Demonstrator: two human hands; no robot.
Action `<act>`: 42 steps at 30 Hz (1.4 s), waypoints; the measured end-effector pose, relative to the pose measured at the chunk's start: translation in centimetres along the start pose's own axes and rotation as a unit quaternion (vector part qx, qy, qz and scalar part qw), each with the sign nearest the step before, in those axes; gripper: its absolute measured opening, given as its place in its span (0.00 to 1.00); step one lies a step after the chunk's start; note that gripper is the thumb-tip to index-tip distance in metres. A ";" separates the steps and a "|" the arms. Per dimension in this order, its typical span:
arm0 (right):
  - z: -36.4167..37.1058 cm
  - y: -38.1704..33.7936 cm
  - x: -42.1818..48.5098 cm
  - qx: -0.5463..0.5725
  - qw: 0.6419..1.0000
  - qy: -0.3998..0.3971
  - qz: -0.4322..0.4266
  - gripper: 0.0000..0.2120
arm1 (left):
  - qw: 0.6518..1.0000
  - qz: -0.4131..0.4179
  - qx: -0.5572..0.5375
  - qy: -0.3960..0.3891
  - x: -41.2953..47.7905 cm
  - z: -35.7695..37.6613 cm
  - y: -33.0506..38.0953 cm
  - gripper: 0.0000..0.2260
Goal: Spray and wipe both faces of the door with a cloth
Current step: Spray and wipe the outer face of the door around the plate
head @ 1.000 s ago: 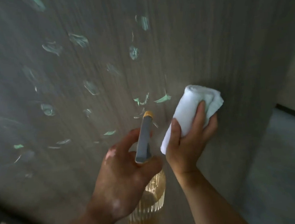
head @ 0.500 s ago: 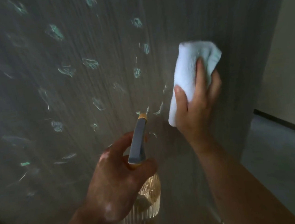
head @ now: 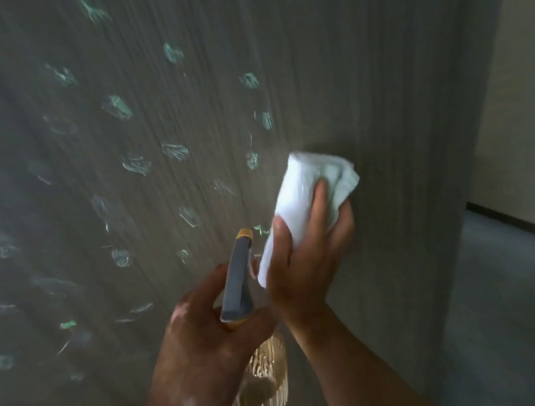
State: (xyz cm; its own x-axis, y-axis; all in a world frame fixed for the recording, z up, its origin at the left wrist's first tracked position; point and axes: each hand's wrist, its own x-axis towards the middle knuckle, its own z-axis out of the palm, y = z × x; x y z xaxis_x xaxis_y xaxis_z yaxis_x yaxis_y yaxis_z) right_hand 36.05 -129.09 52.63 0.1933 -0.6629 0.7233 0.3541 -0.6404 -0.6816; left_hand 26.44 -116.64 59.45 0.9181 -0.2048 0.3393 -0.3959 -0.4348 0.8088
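Our right hand point(head: 306, 257) presses the folded white cloth point(head: 304, 196) against the door point(head: 361, 65), toward its right edge, with fingers and thumb clamped round the wad. Our left hand point(head: 201, 354) grips the spray bottle point(head: 238, 286) by its neck, fingers wrapped, nozzle toward the door face. Greenish smears point(head: 117, 107) dot the face left of the cloth. We judge overlapping strokes along the grain best, working leftward and turning to a clean fold as the cloth loads. We can read no brand, label or writing anywhere.
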 end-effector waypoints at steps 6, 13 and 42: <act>2.2 -6.1 9.1 0.031 0.994 0.092 0.039 0.30 | 1.000 -0.018 0.005 0.017 0.2 -2.2 -0.3 0.27; 1.0 -2.9 -2.1 0.005 0.995 0.005 0.096 0.32 | 0.998 -0.033 0.032 0.037 0.3 -3.1 -0.5 0.17; -1.2 0.0 4.8 -0.020 0.998 -0.063 -0.008 0.33 | 0.998 -0.031 -0.044 0.034 1.4 -1.7 6.9 0.15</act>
State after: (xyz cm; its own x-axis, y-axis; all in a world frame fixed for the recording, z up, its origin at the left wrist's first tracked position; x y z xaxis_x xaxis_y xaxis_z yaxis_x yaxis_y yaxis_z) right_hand 35.92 -132.72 56.03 0.3033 -0.6002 0.7401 0.3221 -0.6664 -0.6724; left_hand 25.01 -118.42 66.35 0.9411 -0.1178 0.3169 -0.3378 -0.3662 0.8670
